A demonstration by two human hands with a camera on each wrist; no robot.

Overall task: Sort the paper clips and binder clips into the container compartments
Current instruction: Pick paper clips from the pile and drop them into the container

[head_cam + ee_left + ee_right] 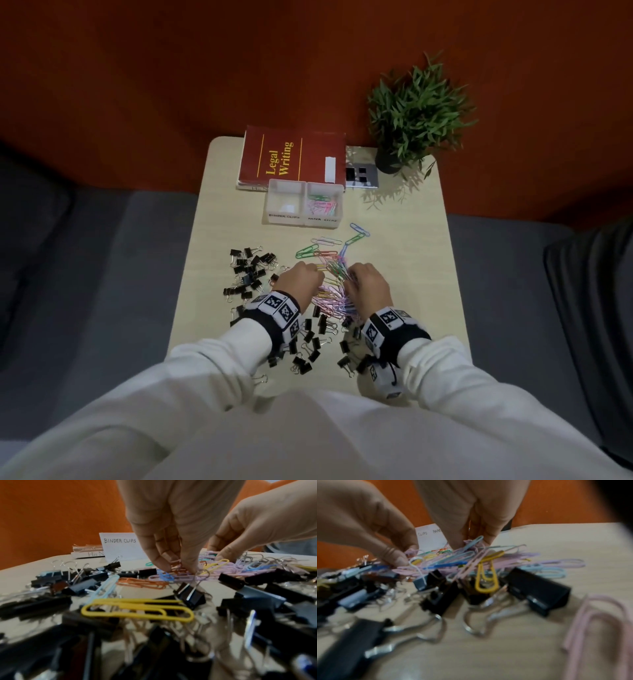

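A heap of coloured paper clips lies mid-table, and both my hands are down in it. My left hand pinches a few paper clips from the heap's left side. On the right side, my right hand grips a bunch of pink and blue paper clips. Black binder clips are scattered to the left, and more binder clips lie between my wrists. The white two-compartment container stands further back. Its right compartment holds several paper clips; the left one is labelled BINDER CLIPS.
A red book lies behind the container, with a grey socket plate and a potted plant to its right. Loose paper clips trail towards the back right. Grey seating flanks the small table.
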